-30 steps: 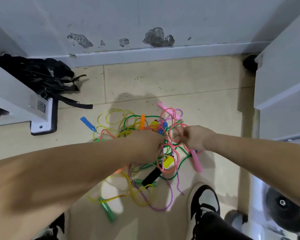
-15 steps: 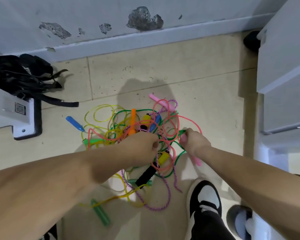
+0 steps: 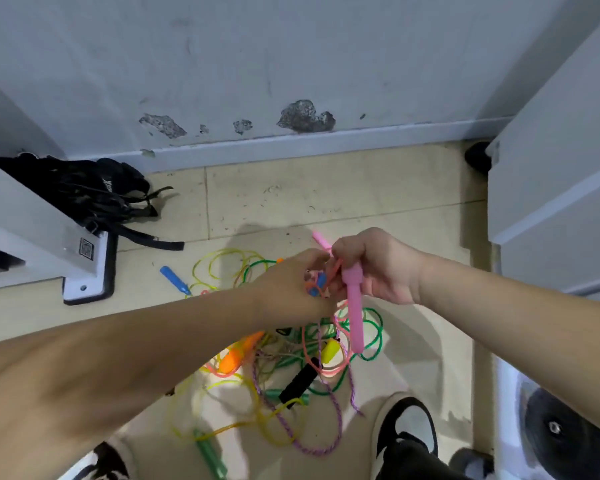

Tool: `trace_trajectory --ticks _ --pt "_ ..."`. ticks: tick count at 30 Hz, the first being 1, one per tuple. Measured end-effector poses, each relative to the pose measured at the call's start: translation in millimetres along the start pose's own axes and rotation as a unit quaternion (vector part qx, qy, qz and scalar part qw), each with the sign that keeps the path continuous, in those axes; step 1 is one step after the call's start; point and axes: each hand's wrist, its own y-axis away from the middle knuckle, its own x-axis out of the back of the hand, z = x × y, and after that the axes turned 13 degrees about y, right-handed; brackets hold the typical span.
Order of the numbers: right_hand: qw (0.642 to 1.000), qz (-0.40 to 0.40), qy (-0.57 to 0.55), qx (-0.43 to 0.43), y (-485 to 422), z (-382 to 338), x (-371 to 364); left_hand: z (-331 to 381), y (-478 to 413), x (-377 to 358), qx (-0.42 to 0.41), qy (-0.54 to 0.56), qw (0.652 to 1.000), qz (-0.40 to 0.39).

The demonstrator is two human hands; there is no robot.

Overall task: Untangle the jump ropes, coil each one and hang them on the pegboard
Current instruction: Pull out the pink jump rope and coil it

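Right hand point(image 3: 378, 268) raised, now gripping pink handle point(image 3: 354, 306).

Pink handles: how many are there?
2. One handle hangs down from the right hand; the other peeks out just beyond that hand. More may be hidden.

The tangle of jump ropes point(image 3: 291, 368) is lying on the floor point(image 3: 326, 188) in the lower middle of the frame, below the wall point(image 3: 291, 64) running across the top. The left hand point(image 3: 291, 289) and right hand point(image 3: 378, 268) are meeting over it. The right is gripping a handle point(image 3: 355, 317) that is hanging down, and the left is seemingly pinching strands. A bag point(image 3: 94, 192) is sitting at the upper left, and a shoe point(image 3: 407, 427) at the lower right.
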Motion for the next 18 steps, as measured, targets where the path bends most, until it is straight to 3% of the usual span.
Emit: trace_trajectory --ticks 2,7,11,13,15,18 --pt "0.998 -0.008 -0.021 0.057 24.5 -38.9 -19.4 28.1 13.7 14.8 -0.013 0.087 0.996 0.009" --pt "0.979 0.043 -0.074 0.187 81.5 -116.7 -53.4 89.3 64.5 53.7 -0.041 0.179 0.983 0.027" --pt "0.940 0.109 -0.186 0.263 128.5 -160.0 -66.8 106.0 120.2 76.7 -0.056 0.053 0.995 0.063" --pt "0.925 0.133 -0.223 0.276 146.5 -169.4 -70.2 115.3 139.2 87.5 -0.077 0.046 0.987 0.132" --pt "0.941 0.172 -0.129 0.261 155.5 -165.7 -75.2 138.4 151.5 96.8 -0.151 0.104 0.948 0.261" --pt "0.957 0.172 0.078 0.218 163.3 -148.1 -89.6 186.2 168.6 106.5 -0.269 0.073 0.871 0.404"
